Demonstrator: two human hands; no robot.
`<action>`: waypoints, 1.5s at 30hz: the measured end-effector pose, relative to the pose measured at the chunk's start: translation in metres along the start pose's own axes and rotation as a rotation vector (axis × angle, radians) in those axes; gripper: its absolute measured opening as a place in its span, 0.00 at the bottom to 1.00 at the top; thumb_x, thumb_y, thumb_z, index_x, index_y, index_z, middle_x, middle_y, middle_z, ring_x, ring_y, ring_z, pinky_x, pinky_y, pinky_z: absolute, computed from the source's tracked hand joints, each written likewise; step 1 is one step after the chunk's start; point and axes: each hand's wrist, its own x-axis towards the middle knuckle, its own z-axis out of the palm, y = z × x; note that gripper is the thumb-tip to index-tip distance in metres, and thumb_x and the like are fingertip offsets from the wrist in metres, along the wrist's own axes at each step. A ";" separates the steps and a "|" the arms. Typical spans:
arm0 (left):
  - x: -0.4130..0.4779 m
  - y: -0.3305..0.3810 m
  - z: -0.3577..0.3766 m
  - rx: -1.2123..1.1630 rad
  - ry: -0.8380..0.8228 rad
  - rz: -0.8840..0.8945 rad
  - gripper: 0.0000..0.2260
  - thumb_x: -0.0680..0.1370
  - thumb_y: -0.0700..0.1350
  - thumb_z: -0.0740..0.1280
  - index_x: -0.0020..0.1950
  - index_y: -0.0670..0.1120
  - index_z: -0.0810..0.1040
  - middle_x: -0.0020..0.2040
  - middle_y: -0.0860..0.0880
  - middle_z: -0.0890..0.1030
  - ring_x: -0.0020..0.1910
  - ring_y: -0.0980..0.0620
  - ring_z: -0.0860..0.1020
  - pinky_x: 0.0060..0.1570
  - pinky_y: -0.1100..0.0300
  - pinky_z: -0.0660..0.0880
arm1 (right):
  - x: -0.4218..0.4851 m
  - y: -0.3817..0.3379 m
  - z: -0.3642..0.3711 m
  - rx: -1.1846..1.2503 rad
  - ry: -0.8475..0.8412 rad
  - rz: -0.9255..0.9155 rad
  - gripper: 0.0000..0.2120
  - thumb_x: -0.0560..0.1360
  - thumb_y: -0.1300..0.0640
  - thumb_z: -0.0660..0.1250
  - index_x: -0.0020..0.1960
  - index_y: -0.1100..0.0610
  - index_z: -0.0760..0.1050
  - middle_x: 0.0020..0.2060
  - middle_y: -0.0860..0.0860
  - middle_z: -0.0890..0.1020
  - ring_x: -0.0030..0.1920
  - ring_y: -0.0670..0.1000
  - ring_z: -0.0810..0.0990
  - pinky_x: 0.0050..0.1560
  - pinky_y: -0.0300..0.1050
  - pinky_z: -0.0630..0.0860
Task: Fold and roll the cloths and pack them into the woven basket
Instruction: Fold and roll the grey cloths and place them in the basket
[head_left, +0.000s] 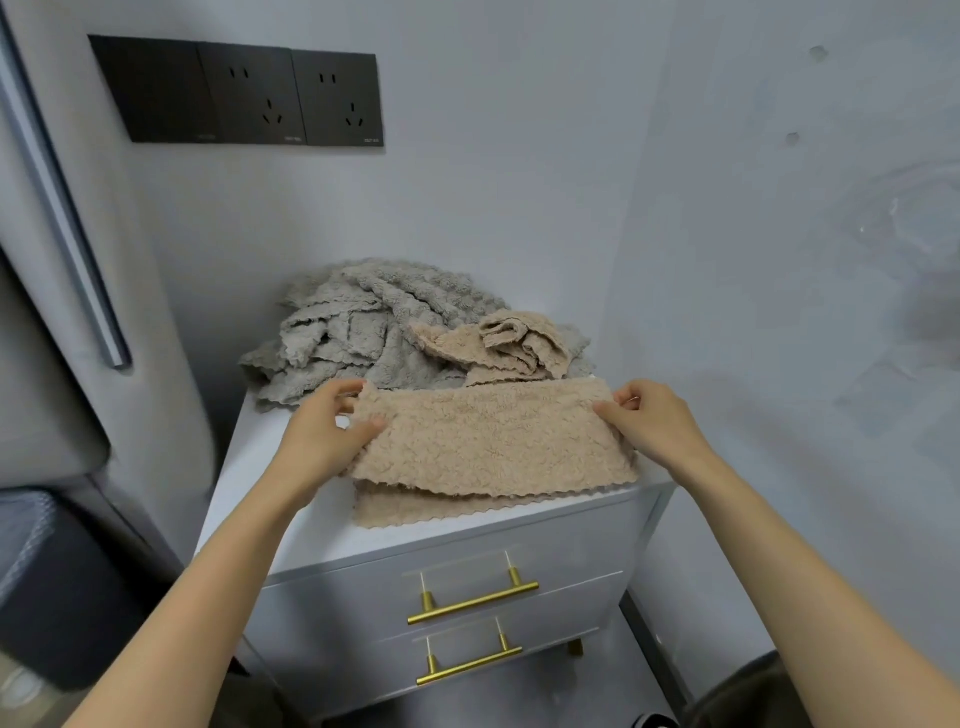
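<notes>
Bare strips of the white cabinet worktop (244, 509) lie open at 9 and 6 o'clock; a folded beige fleecy cloth (488, 441) fills the middle; a heap of grey fleecy cloths (353, 332) and a crumpled beige cloth (498, 345) block 12 to 1 o'clock; a pale grey wall (779, 312) closes 3 o'clock.

Pale grey walls (519, 182), black socket panel (236, 91) (three plates), white drawer cabinet (441, 597), gold handles (472, 603)

We see a fluffy beige scallop-edged cloth (493, 441) folded double along the front edge of the white cabinet top (291, 519); a crumpled beige cloth (509, 345) lies back right, upon a heap of grey cloths (353, 322).
</notes>
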 end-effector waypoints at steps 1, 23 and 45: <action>0.000 0.000 0.000 -0.003 0.006 0.006 0.22 0.75 0.44 0.71 0.67 0.50 0.70 0.58 0.49 0.73 0.43 0.57 0.75 0.22 0.68 0.70 | 0.000 0.000 -0.001 -0.020 0.014 -0.013 0.08 0.74 0.51 0.69 0.43 0.56 0.75 0.37 0.49 0.79 0.42 0.51 0.77 0.40 0.44 0.69; -0.008 -0.008 0.010 0.283 -0.044 0.076 0.24 0.73 0.45 0.73 0.66 0.49 0.69 0.55 0.49 0.76 0.45 0.51 0.75 0.40 0.60 0.70 | 0.000 0.015 0.012 -0.422 -0.139 -0.069 0.08 0.81 0.52 0.55 0.48 0.56 0.64 0.36 0.52 0.73 0.39 0.56 0.73 0.35 0.47 0.64; 0.026 0.003 0.017 0.677 -0.215 0.340 0.21 0.75 0.56 0.68 0.63 0.47 0.71 0.51 0.49 0.73 0.52 0.47 0.71 0.52 0.53 0.69 | 0.013 -0.012 0.002 0.039 -0.262 0.216 0.16 0.70 0.63 0.71 0.36 0.55 0.63 0.31 0.50 0.68 0.31 0.49 0.66 0.32 0.43 0.63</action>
